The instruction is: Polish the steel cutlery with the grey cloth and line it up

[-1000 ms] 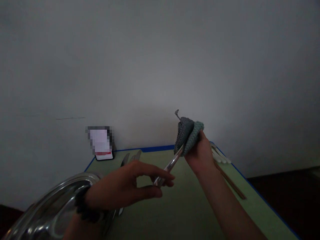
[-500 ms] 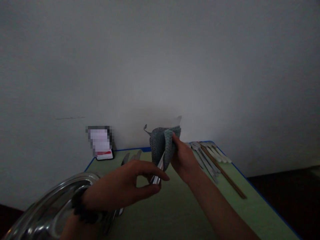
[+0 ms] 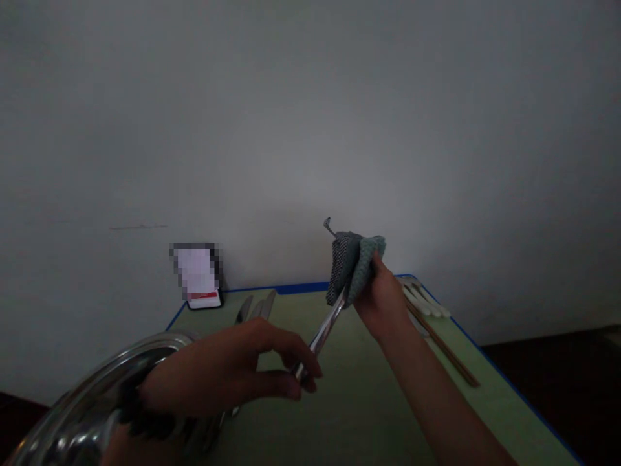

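My left hand point(image 3: 233, 372) pinches the near end of a long metal utensil point(image 3: 320, 336) above the green table point(image 3: 349, 414). The utensil slants up and to the right. My right hand point(image 3: 385, 301) is closed on a folded grey-green cloth point(image 3: 354, 262) that wraps the far end of the utensil. What kind of utensil it is stays hidden by the cloth.
A round steel tray point(image 3: 92, 401) sits at the lower left. Behind my left hand lie metal knives point(image 3: 255, 307). Wooden chopsticks point(image 3: 444, 349) and white spoons point(image 3: 427, 301) lie at the right. A small card stand point(image 3: 198, 278) leans by the grey wall.
The cloth first slid down the utensil toward my left hand, then back up and right to its far end. My left hand has dropped slightly.
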`<action>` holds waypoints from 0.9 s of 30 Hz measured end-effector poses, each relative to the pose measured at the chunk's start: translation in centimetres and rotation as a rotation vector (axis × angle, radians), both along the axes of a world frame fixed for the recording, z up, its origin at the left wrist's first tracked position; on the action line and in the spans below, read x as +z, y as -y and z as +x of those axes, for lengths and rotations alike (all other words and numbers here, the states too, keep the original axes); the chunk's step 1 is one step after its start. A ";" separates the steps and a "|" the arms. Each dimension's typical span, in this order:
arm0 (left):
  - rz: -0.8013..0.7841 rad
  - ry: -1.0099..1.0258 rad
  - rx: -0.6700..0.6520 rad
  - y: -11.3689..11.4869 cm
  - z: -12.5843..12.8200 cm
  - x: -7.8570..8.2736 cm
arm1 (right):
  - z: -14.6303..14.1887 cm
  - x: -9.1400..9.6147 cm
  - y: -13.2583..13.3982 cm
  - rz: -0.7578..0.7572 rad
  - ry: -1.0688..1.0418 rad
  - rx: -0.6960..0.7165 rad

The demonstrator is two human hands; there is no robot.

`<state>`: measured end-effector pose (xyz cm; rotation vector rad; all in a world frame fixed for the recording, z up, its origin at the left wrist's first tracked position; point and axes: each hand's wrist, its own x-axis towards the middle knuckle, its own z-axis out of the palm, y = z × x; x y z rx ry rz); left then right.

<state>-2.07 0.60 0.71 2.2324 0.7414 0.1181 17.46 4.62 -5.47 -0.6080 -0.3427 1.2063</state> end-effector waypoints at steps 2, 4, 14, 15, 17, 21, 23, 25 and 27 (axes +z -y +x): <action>0.032 0.007 0.034 -0.2 -0.1 -0.2 | -1.0 -0.5 0.2 0.003 0.048 0.014; 0.068 0.007 0.073 -0.5 0.0 -0.6 | -2.0 -1.0 0.4 0.012 0.097 0.055; 0.229 0.043 0.270 -1.6 0.4 -1.7 | -2.6 -1.7 0.5 -0.001 0.319 0.070; 0.272 0.063 0.317 -1.7 0.2 -1.6 | -2.2 -1.7 0.4 0.001 0.383 0.078; 0.344 0.121 0.442 -1.9 0.0 -1.4 | -1.2 -1.6 0.5 0.023 0.545 0.149; 0.385 0.286 0.666 -2.4 0.1 -1.7 | 0.5 -0.8 1.2 0.118 0.918 0.336; 0.338 0.382 0.700 -2.6 0.5 -2.0 | 0.8 -0.3 1.7 0.176 1.089 0.414; 0.296 0.466 0.714 -2.6 0.9 -2.0 | 0.8 0.1 2.2 0.228 1.259 0.465; 0.274 0.530 0.754 -2.3 1.3 -1.8 | 0.3 0.5 2.5 0.279 1.414 0.493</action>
